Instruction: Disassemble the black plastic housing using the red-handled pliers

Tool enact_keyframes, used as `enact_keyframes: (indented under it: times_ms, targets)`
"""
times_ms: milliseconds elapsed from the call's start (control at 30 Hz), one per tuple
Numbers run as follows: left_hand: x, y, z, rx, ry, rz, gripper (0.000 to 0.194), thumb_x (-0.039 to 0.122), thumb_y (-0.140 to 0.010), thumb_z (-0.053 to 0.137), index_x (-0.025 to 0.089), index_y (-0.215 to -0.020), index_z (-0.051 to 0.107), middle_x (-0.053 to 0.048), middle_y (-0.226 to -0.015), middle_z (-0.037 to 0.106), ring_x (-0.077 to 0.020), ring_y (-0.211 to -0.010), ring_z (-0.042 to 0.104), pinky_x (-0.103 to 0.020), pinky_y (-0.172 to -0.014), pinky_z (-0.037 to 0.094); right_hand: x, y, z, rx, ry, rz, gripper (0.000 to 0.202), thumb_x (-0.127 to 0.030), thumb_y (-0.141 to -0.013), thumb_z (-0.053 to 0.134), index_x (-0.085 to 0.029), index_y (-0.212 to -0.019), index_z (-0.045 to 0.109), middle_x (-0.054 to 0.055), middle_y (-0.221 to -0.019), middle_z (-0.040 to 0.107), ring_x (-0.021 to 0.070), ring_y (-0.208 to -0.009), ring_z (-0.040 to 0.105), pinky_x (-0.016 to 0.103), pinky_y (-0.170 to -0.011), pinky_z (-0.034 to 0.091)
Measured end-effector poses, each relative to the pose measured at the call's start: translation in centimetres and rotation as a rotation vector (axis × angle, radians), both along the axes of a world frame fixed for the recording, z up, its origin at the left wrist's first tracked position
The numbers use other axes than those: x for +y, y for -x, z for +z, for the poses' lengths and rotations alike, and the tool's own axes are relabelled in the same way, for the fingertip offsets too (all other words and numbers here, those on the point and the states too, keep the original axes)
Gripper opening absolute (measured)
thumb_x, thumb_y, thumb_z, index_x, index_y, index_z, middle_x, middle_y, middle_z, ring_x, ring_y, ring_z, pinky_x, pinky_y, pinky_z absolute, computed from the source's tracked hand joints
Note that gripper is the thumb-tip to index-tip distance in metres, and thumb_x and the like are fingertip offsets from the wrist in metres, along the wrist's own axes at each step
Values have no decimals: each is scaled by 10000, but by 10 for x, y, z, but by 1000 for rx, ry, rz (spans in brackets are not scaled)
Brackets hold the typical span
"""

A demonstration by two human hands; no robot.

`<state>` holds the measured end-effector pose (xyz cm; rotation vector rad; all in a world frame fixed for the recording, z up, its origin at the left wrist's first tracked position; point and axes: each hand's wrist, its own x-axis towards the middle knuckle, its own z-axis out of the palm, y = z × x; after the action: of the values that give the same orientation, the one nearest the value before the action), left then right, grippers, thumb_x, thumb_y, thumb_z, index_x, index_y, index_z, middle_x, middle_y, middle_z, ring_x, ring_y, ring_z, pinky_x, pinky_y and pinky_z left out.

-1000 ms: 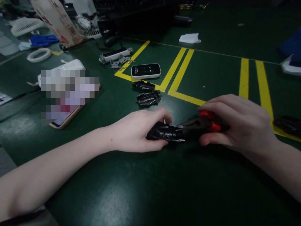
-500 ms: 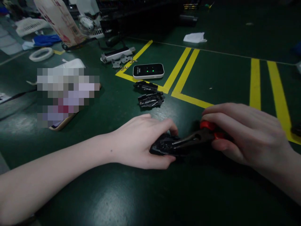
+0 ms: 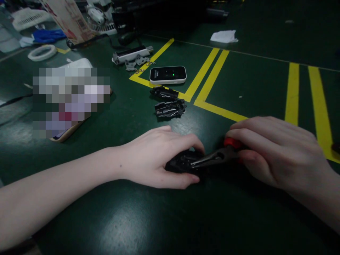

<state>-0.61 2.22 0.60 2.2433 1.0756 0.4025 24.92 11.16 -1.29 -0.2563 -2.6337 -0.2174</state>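
Clasping black, elongated, plastic-looking part (image 3: pixel 177 162) at dark green bench (image 3: pixel 114 219) in fingers of left hand (image 3: pixel 159 157), likely to steady it under red-handled, dark metal pliers (image 3: pixel 226 154) gripped by right hand (image 3: pixel 278 152).

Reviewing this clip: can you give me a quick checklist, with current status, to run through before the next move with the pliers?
1. Left hand gripping the black part: ok, it sits between thumb and fingers.
2. Right hand holding the red-handled pliers: ok.
3. Pliers' tips clamped on something: cannot tell; they overlap the black part, but the contact is too dark.
4. Left fingers clear of the tips: cannot tell; one curls close by.
5. Loose black parts out of the way: ok, they lie beyond the left hand.
6. White-edged device apart from both hands: ok.
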Motion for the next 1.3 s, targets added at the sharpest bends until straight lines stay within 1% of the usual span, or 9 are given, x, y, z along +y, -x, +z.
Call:
enact_keyframes:
  times_ms: [200, 333, 467, 533, 700, 833, 900, 1100, 1300]
  targets:
    - [1, 0, -4, -34, -75, -25, 507, 496, -924, 673, 150, -1281, 579, -43, -1140, 742, -171, -927, 667, -277, -780, 403, -2, -2, 0, -31, 22, -13, 293, -317, -1063, 302, -183, -937, 531, 85, -870, 586, 199, -744, 544, 334, -598, 446]
    - [0, 0, -6, -6, -87, -23, 412, 501, -947, 639, 167, -1188, 626, -8, -1022, 755, -158, -879, 683, -282, -761, 377, -5, 1, 2, -31, 23, -19, 247, -236, -1044, 338, -171, -920, 541, 88, -854, 598, 193, -738, 545, 329, -599, 443]
    - [-1, -3, -7, 17, -103, -25, 433, 504, -932, 659, 143, -1167, 615, -3, -976, 744, -152, -800, 661, -291, -743, 363, -7, 3, 3, -16, 29, -5, 206, -207, -1031, 374, -177, -926, 548, 81, -850, 620, 191, -752, 566, 331, -615, 455]
    - [-1, -3, -6, -2, -86, -49, 444, 495, -920, 679, 142, -1179, 604, -2, -994, 743, -148, -796, 653, -287, -746, 367, -7, 3, 4, -12, 47, 8, 204, -203, -1032, 370, -187, -933, 548, 71, -853, 627, 182, -758, 578, 324, -622, 465]
    - [0, -2, -3, -86, 4, -101, 445, 448, -914, 704, 142, -1216, 591, -7, -1058, 739, -140, -874, 664, -271, -797, 389, -4, 2, 5, 5, 79, 36, 196, -198, -1032, 368, -199, -947, 545, 62, -869, 630, 177, -781, 597, 323, -639, 480]
    - [0, 0, -3, -100, 21, -110, 417, 466, -940, 662, 152, -1207, 601, -5, -1059, 742, -139, -874, 669, -276, -820, 393, -3, 1, 4, 7, 89, 49, 191, -196, -1033, 368, -204, -955, 542, 59, -878, 631, 173, -790, 602, 315, -637, 483]
    - [0, 0, -4, -90, 20, -104, 398, 477, -956, 633, 158, -1192, 611, 2, -1038, 743, -136, -861, 667, -277, -818, 395, -4, 1, 5, 0, 85, 38, 188, -184, -1027, 375, -202, -943, 543, 59, -874, 630, 174, -782, 598, 316, -635, 479]
    - [-2, -4, -6, -13, -40, -55, 426, 505, -917, 678, 153, -1153, 639, 6, -986, 750, -139, -819, 669, -271, -783, 388, -11, 3, 10, -36, 50, -27, 217, -175, -1011, 393, -189, -862, 551, 71, -835, 625, 186, -735, 574, 328, -604, 441]
    - [-2, -3, -10, 15, -115, 105, 449, 553, -901, 665, 182, -1152, 658, -8, -902, 745, -152, -699, 622, -255, -654, 402, -13, 3, 10, -54, 18, -97, 259, -204, -1019, 401, -169, -837, 581, 79, -808, 621, 184, -696, 557, 312, -597, 424]
